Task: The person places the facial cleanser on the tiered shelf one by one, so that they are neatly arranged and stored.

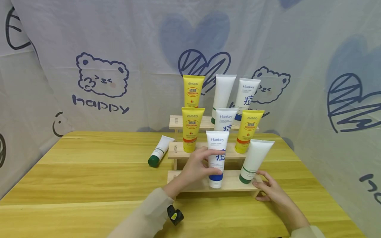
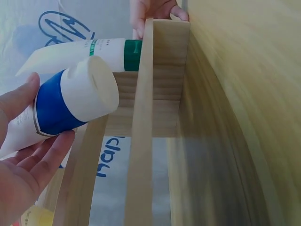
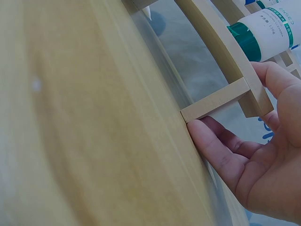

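My left hand (image 1: 191,170) grips a white Hankey squeeze tube (image 1: 216,143) with a blue band, thumb on one side and fingers on the other. The tube is upright at the front step of a three-step wooden display rack (image 1: 233,185). In the left wrist view, its white cap (image 2: 94,87) tilts just off the front board. My right hand (image 1: 275,191) holds the right end of that step; in the right wrist view its fingers (image 3: 221,155) touch the rack's leg (image 3: 216,100). Close by stands a white tube with a green cap (image 1: 256,158).
On the middle step are two yellow tubes (image 1: 191,125) (image 1: 250,127) with another Hankey tube (image 1: 225,117) between. The top step bears a yellow tube (image 1: 193,89), a white one (image 1: 224,91) and a Hankey one (image 1: 247,92). A small green-capped tube (image 1: 161,147) lies left of the rack.
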Action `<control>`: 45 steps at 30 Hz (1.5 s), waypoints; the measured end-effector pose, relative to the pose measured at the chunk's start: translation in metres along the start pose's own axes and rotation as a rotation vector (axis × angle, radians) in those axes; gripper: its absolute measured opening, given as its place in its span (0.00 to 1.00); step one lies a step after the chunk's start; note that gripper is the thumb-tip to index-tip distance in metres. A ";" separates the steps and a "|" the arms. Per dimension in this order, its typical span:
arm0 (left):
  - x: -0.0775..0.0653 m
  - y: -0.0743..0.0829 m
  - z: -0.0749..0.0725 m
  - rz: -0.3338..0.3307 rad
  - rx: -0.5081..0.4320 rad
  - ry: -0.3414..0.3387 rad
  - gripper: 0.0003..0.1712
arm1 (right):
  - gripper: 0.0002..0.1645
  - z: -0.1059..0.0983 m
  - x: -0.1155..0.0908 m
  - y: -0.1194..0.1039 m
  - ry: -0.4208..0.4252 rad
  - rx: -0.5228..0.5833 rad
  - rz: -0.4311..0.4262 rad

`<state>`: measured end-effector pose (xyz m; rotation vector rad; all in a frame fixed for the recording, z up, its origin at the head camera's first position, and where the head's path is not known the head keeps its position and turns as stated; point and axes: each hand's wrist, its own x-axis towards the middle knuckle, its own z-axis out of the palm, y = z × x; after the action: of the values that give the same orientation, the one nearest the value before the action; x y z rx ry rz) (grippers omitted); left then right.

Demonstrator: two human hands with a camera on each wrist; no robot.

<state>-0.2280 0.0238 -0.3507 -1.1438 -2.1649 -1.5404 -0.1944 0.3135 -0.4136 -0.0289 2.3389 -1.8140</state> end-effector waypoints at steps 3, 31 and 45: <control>0.002 -0.001 0.005 0.058 0.047 -0.008 0.28 | 0.32 -0.001 0.000 0.000 -0.011 0.003 -0.004; 0.004 -0.012 0.027 0.286 0.301 -0.034 0.28 | 0.19 0.000 -0.001 0.001 -0.007 0.017 -0.016; 0.000 -0.011 0.022 0.279 0.300 -0.094 0.30 | 0.29 0.001 -0.001 0.000 0.006 0.003 -0.004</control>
<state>-0.2302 0.0415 -0.3671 -1.3642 -2.0935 -1.0260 -0.1934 0.3129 -0.4135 -0.0275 2.3412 -1.8222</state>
